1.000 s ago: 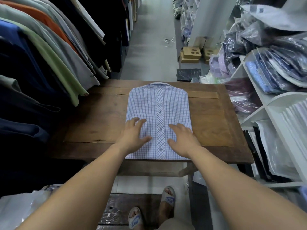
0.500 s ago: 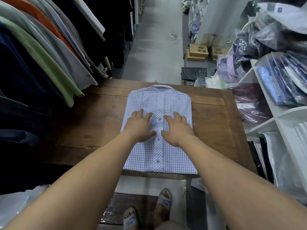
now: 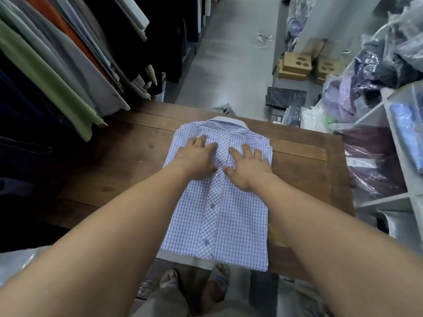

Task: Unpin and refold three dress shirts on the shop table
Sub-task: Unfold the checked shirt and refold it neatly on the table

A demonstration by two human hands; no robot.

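On the wooden counter [image 3: 119,170], in the head view, I see the blue-and-white checked dress shirt [image 3: 219,220] lying folded and front up. Its collar [image 3: 229,121] is at the far end and its lower edge reaches the counter's near edge. It sits about mid-width, with bare wood showing on both sides. A row of small buttons [image 3: 212,205] runs down the middle strip, all done up as far as I can tell.

My left grip [image 3: 196,157] lies palm down on the chest of the shirt, just left of the button strip. Its fingers are straight and a little spread, so it is wide and holding nothing. My right grip [image 3: 248,167] lies the same way just right of the strip, flat on the cloth, wide too, with nothing pinched. The two thumbs come near each other beside one button, and I cannot tell whether they touch. The cloth between them puckers slightly.

Hanging garments [image 3: 57,65] in green, grey, orange and dark colours crowd the left side, their hems over the counter's far left corner. To the right stands a white shelf [image 3: 393,143] stacked with bagged shirts [image 3: 375,165]. Cardboard boxes [image 3: 295,65] sit on the grey floor [image 3: 233,53] beyond. Below the near edge I see feet in sandals [image 3: 219,279].
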